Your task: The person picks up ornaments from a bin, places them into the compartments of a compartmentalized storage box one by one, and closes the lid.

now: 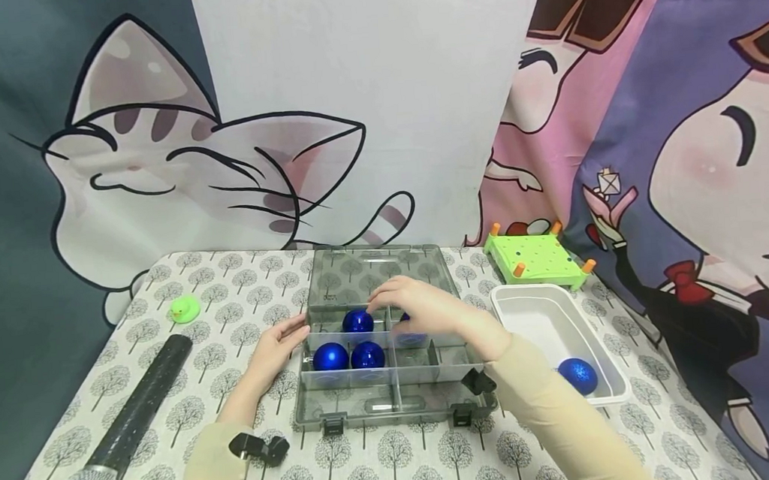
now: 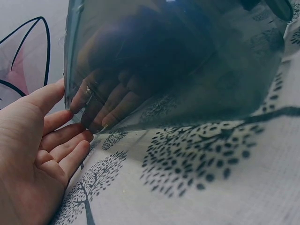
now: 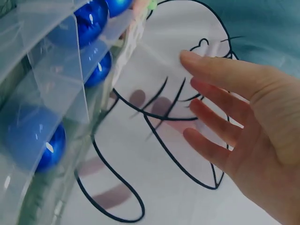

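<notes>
A clear grey divided box (image 1: 370,401) with its lid laid back holds several blue balls: two in the middle left row (image 1: 330,356), one behind them (image 1: 358,321), and one right of the divider, partly hidden by my right hand (image 1: 424,306). That hand hovers over the box, fingers slightly bent, holding nothing; the right wrist view shows it (image 3: 253,103) apart from the ball (image 3: 40,140). My left hand (image 1: 274,354) touches the box's left side with its fingertips; in the left wrist view the fingers (image 2: 65,140) rest against the clear wall (image 2: 187,93).
A white tray (image 1: 532,311) on the right holds a blue ball (image 1: 577,376). Behind it stands a green pegged stand (image 1: 538,256). To the left lie a black microphone (image 1: 134,418) and a green duck (image 1: 184,309). A printed curtain hangs behind the table.
</notes>
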Demonstrator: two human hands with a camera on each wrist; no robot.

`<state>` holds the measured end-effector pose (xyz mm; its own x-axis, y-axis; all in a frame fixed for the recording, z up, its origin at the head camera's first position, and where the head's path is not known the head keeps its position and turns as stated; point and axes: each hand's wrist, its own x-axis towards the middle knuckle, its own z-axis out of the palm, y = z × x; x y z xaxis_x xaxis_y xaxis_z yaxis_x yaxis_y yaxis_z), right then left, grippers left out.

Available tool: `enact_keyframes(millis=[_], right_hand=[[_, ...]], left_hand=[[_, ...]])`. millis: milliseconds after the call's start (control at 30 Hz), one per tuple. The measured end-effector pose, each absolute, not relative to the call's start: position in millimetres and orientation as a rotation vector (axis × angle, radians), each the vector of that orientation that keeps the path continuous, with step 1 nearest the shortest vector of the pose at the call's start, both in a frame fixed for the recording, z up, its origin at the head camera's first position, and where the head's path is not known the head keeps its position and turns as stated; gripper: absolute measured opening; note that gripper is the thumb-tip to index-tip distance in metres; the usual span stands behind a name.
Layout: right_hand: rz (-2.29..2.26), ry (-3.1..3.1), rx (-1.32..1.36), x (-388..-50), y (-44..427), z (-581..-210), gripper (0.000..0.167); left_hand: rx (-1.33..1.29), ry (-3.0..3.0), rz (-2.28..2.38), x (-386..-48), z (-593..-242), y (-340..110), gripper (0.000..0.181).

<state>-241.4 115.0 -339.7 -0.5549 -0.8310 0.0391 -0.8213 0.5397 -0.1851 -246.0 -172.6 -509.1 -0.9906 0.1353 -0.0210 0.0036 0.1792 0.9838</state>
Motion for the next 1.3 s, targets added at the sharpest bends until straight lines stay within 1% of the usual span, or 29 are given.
enact_keyframes(millis=[100, 200, 500, 933, 1300], right_hand=[[-0.291, 2.767, -1.513, -239, 126, -332, 0.041], [-0.319, 2.811, -1.511, -237, 140, -324, 0.038], [-0.454, 2.921, -1.357, -231, 189, -310, 0.036], [-0.505, 3.044, -1.18, -228, 262, -324, 0.035], [-0.352, 2.998, -0.978, -216, 298, -344, 0.035]], left_hand=[[0.13, 2.33, 1.939, -246, -509, -173, 0.057], [0.123, 2.33, 1.937, -246, -509, -173, 0.057], [0.111, 2.345, 1.928, -244, -510, -173, 0.055], [0.111, 2.327, 1.948, -245, -508, -172, 0.057], [0.116, 2.365, 1.929, -247, -510, -173, 0.056]])
